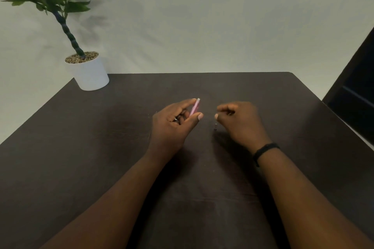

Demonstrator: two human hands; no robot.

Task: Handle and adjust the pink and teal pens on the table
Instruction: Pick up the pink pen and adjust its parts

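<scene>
My left hand (174,125) holds a pink pen (195,107) between the forefinger and thumb, above the middle of the dark table (101,147). The pen tilts up and away, its pale end uppermost. My right hand (240,121) is curled a short way to the right, with a black band on its wrist. A thin dark tip (215,126) pokes down below its thumb; blur keeps me from telling what it is. No teal pen shows in the head view.
A white pot (91,73) with a green plant stands at the table's far left corner. A dark panel (356,91) rises beyond the right edge. A pale wall lies behind the table.
</scene>
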